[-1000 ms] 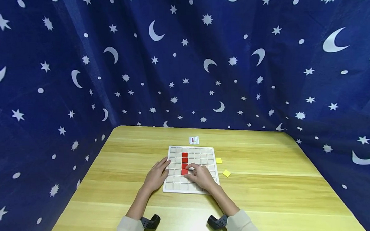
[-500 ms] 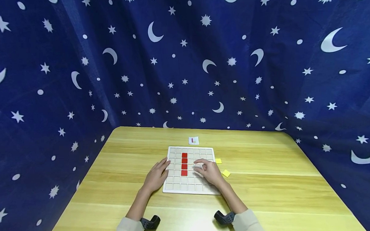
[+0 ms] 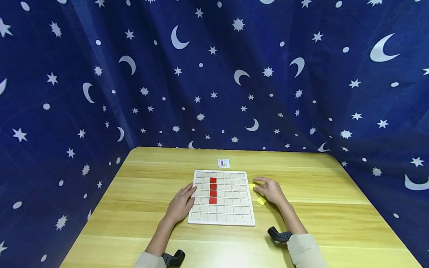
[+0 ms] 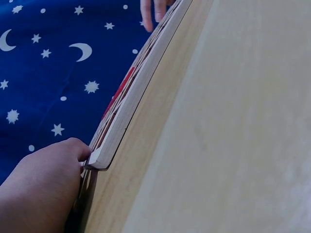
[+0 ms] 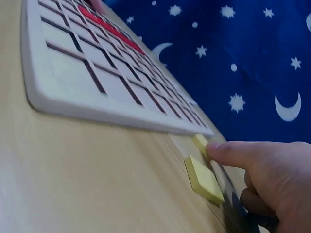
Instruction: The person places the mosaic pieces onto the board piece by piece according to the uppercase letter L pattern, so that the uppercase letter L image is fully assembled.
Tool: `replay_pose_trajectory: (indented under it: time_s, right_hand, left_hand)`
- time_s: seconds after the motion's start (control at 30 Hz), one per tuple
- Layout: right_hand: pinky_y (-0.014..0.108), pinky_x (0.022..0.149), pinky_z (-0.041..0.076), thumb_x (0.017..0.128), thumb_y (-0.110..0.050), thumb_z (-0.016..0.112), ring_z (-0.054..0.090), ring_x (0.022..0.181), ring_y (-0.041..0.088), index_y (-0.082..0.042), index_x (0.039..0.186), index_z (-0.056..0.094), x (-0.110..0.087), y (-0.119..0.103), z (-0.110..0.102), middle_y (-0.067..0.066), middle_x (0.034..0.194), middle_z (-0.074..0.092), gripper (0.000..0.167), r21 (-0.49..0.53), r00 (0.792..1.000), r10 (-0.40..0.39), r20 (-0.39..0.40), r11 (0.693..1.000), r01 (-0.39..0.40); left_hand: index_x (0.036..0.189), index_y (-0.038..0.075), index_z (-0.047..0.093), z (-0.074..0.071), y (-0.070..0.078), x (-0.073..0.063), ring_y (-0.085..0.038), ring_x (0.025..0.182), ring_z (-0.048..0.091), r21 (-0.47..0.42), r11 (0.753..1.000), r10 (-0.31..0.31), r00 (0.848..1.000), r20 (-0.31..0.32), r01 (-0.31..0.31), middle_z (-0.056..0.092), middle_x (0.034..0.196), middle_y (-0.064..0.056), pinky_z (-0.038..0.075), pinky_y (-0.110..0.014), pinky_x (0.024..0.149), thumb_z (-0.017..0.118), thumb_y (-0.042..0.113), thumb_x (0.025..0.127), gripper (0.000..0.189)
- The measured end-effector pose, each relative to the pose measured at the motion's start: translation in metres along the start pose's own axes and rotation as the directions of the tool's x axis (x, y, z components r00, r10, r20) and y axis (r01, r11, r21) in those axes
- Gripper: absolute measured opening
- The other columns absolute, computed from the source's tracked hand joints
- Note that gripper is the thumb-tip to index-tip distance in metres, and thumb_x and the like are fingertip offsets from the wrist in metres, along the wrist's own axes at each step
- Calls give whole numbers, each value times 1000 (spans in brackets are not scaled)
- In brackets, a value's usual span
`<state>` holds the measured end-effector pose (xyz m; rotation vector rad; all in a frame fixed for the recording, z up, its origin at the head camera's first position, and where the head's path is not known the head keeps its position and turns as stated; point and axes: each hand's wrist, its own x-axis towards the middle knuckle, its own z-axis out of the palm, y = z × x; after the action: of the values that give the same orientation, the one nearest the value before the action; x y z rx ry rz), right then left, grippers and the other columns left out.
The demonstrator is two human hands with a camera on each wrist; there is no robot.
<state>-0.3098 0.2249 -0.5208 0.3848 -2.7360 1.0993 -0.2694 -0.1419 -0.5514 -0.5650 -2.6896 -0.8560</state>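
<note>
A white gridded board lies on the table, with a column of several red square tiles in its cells. My left hand rests at the board's left edge with fingers extended onto the rim; in the left wrist view the left hand touches the board's corner. Just past the board's right side, my right hand is over two yellow square tiles, thumb and forefinger spread apart. The far yellow tile sits near the fingertips, and the nearer yellow tile lies below the hand. Whether the fingers touch the far tile is unclear.
Behind the board lies a small gridded card with coloured marks. A wooden table carries everything, and a dark blue curtain with moons and stars hangs beyond its far edge. Both wrists wear black devices.
My right hand has left the red tiles and moved right, off the board to the yellow tiles. The lowest red tile now sits uncovered in its cell. My left hand has stayed put.
</note>
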Motion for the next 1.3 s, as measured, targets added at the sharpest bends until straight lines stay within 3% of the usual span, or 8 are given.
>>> replay_pose_trajectory:
  time_s: [0.23, 0.43, 0.57, 0.77, 1.0, 1.17, 1.3]
  right_hand:
    - [22, 43, 24, 79, -24, 73, 23, 44, 8, -10, 106, 69, 2, 7, -3, -7, 49, 33, 30, -41, 998, -1, 63, 999, 3]
    - [25, 45, 27, 80, -27, 72, 27, 47, 9, -6, 103, 68, 0, 11, -8, -5, 53, 44, 32, -120, 999, 42, -2, 992, -41]
    - [22, 38, 21, 81, -28, 71, 22, 42, 7, -3, 104, 67, 0, 8, -9, -6, 47, 29, 34, -86, 997, 46, -55, 995, -51]
    - [20, 36, 20, 78, -26, 74, 18, 41, 3, -7, 102, 68, 3, -24, -1, -9, 48, 25, 31, -22, 994, -54, -95, 998, 52]
    - [19, 38, 19, 78, -28, 73, 15, 43, -1, -12, 101, 68, -9, -69, 29, -12, 49, 22, 28, -43, 975, -221, 26, 974, 222]
    - [17, 38, 18, 79, -28, 73, 15, 42, -1, -14, 100, 68, -20, -87, 49, -14, 47, 23, 25, -68, 963, -254, 88, 963, 261]
    - [17, 39, 17, 79, -30, 73, 14, 42, -1, -14, 97, 68, -25, -87, 62, -15, 46, 23, 24, -98, 957, -274, 95, 954, 283]
  left_hand:
    - [132, 8, 52, 1, -1, 0, -28, 129, 37, 4, 1000, -18, 1000, 11, 18, 40, 142, -9, 27, -41, 109, 49, 21, 94, 40]
    - [133, 9, 51, 1, -1, 1, -28, 129, 36, -5, 1000, -30, 999, 32, 30, 39, 143, -8, 26, -40, 109, 48, 22, 94, 41]
    - [133, 10, 51, 0, -1, 1, -26, 130, 36, 4, 999, -43, 998, 45, 43, 39, 143, -7, 25, -39, 110, 48, 22, 94, 41]
    - [133, 9, 51, -2, 2, 0, -29, 129, 37, -5, 999, -35, 999, 35, 35, 40, 142, -9, 26, -41, 109, 49, 21, 94, 40]
    - [134, 10, 50, -1, 2, 0, -29, 129, 37, 6, 1000, -18, 999, 34, 18, 39, 143, -8, 27, -41, 109, 47, 23, 94, 42]
    - [132, 7, 51, 0, -1, 0, -32, 127, 38, -4, 1000, 9, 1000, 9, -9, 41, 141, -11, 29, -44, 107, 49, 20, 94, 41]
    - [133, 8, 51, 1, -1, 1, -32, 128, 37, -7, 1000, -12, 1000, 27, 12, 40, 142, -10, 27, -44, 108, 49, 20, 94, 41]
